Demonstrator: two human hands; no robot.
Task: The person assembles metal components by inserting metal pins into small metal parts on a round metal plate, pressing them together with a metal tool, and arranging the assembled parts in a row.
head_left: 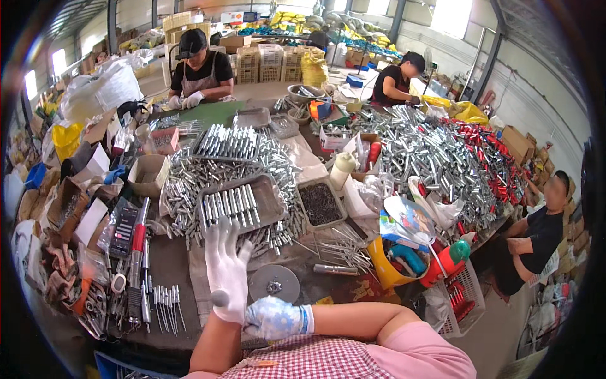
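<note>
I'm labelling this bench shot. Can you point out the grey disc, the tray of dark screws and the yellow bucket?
Grey disc (273, 283), head view, on its flat face.
Screw tray (320, 204), head view, on the screws inside.
Yellow bucket (381, 265), head view, on its outer wall.

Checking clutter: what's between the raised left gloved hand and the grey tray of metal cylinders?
Head view: loose silver cylinders lie between the white-gloved left hand and the grey tray.

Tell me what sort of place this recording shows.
Most likely a small hardware assembly workshop in a warehouse shed: heaps of metal tubes cover the table, trays of sorted tubes, gloved co-workers seated around, stacked crates behind.
</note>
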